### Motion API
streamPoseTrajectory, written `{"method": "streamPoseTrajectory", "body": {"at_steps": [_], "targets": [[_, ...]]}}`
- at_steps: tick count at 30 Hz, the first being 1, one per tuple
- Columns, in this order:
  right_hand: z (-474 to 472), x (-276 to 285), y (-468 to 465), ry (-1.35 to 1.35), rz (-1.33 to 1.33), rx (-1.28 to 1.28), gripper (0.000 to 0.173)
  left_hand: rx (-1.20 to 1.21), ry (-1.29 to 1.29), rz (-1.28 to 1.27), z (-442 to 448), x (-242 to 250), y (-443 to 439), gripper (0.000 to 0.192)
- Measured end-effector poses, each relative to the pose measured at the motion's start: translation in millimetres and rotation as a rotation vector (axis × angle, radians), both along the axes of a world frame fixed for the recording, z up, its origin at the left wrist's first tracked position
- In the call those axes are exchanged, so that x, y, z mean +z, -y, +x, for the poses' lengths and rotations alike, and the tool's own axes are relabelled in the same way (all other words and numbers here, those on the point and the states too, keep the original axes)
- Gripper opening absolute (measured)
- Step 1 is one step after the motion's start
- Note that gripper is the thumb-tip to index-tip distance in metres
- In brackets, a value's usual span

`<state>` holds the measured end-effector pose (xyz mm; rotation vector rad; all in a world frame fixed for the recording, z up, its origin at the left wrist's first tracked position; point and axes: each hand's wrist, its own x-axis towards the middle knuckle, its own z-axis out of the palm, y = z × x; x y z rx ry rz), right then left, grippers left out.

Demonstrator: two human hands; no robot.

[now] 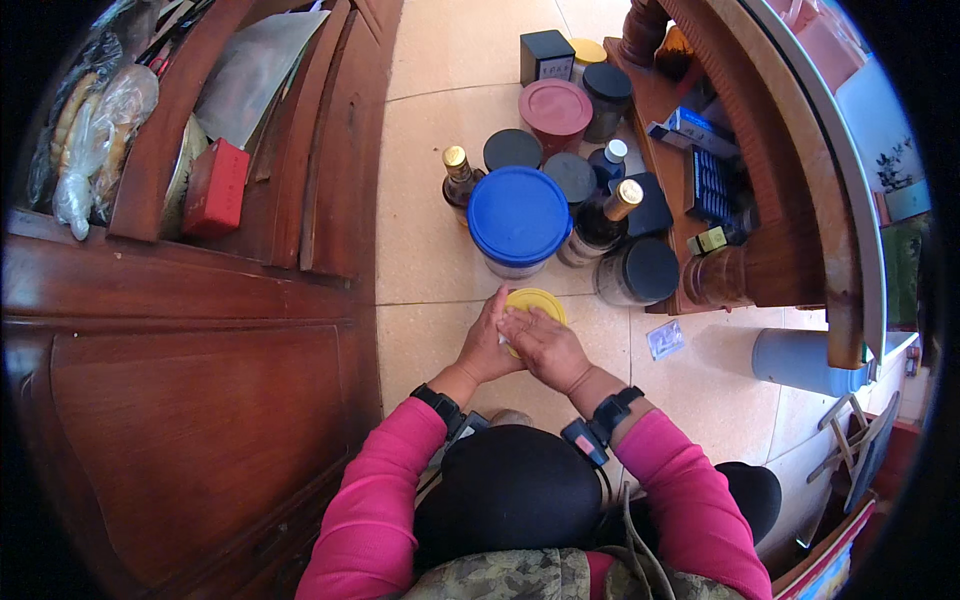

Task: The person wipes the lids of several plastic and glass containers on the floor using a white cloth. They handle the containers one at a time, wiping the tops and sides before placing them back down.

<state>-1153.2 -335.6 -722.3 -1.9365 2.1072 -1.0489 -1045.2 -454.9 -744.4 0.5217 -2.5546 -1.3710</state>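
Both my hands are on a container with a yellow lid (546, 301). My left hand (485, 341) wraps its left side, thumb up along the rim. Flat across the lid lies my right hand (546, 345), its fingers covering much of the yellow top; the container's body is hidden below. Just beyond stands a larger tub with a blue lid (519, 214). A dark bottle with a gold cap (592, 232) is to the tub's right, and another gold-capped bottle (459, 184) to its left. A clear jar with a black lid (637, 271) sits nearer on the right.
More containers crowd the tiled floor farther off, among them a maroon-lidded tub (555, 112) and a black box (546, 56). A wooden cabinet (195, 412) lines the left. Rightward are a wooden table (787, 150), a small sachet (665, 340) and a blue bin (795, 360).
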Motion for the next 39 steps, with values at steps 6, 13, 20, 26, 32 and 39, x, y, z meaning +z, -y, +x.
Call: {"method": "streamPoseTrajectory", "body": {"at_steps": [6,13,20,26,32,39], "targets": [[-30,5,12,0.008,-0.007,-0.295,0.032,0.001,0.068,0.012,-2,-4,-3,0.125],[-8,12,0,-0.079,-0.08,0.138,0.035,0.008,0.03,-0.036,-2,-6,-4,0.122],[-23,18,-17,-0.079,0.05,-0.125,0.034,0.021,0.095,-0.026,-2,-6,-7,0.116],[-20,17,-15,-0.105,0.012,0.034,0.036,0.004,-0.031,-0.108,-5,-12,-9,0.121],[-19,21,-26,-0.07,0.012,-0.015,0.036,-0.001,0.011,-0.11,-6,-11,-8,0.119],[-36,17,-13,-0.076,0.029,-0.12,0.03,0.031,0.018,-0.083,-12,-6,-11,0.117]]}}
